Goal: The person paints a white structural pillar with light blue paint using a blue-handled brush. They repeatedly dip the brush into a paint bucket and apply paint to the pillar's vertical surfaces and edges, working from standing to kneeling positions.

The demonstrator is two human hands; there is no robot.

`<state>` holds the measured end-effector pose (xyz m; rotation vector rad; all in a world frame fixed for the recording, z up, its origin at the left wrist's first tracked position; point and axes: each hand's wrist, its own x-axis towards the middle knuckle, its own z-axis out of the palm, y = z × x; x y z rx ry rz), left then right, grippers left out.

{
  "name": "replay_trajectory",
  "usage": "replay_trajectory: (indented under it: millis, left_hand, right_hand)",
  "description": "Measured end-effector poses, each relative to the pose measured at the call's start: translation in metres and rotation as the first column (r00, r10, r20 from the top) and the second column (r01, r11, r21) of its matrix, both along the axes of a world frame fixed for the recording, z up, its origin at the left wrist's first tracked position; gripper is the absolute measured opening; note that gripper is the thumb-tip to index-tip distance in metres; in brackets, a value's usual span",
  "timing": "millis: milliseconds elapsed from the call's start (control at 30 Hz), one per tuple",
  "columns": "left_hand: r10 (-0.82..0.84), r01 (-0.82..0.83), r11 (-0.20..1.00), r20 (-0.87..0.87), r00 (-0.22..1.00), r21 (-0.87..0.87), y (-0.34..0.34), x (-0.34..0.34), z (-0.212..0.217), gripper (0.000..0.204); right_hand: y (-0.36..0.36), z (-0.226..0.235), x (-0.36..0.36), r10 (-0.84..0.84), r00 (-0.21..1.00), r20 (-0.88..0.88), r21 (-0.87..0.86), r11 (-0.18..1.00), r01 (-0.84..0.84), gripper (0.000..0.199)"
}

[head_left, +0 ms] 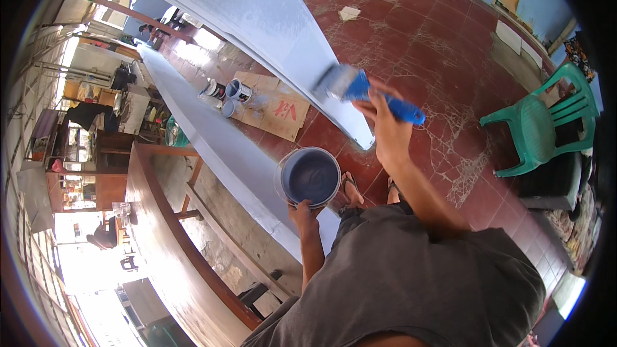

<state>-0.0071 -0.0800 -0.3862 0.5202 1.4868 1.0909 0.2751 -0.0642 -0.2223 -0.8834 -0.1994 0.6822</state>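
My right hand (391,130) is closed round the blue handle of a wide paintbrush (403,110). The brush's bristles, a little blurred, meet the edge of a tall light-blue painted wall or pillar (263,16). Lower down, my left hand (304,213) grips the near rim of a round paint bucket (279,173), its thumb over the edge. Grey-blue paint coats the bucket's inside, and the bucket sits just in front of a long pale-blue ledge (238,160).
Paint-stained cardboard (273,112) lies on the red tile floor (418,38), with an open paint can (238,90) and other containers beside it. A green plastic chair (538,130) stands at right. A long wooden counter (154,218) curves along the left, with people farther off.
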Motion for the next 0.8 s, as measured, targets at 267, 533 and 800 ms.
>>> replay_trajectory:
  millis: [267,533,800]
  left_hand:
    - [0.006,-0.006,0.999,0.003,1.000,0.036,0.030,-0.013,-0.015,0.070]
    - [-0.022,0.022,1.000,-0.006,1.000,0.022,0.053,-0.011,0.006,0.075]
    - [-0.047,0.047,0.999,-0.009,0.999,0.018,0.063,-0.024,-0.002,0.075]
  right_hand:
    - [0.019,0.185,0.016,-0.088,0.971,0.223,0.452,0.892,-0.023,0.028]
    - [0.017,0.058,0.003,-0.058,0.998,0.031,0.131,0.990,0.054,0.028]
    - [-0.002,-0.068,0.011,-0.030,0.996,-0.086,-0.229,0.973,0.010,0.025]
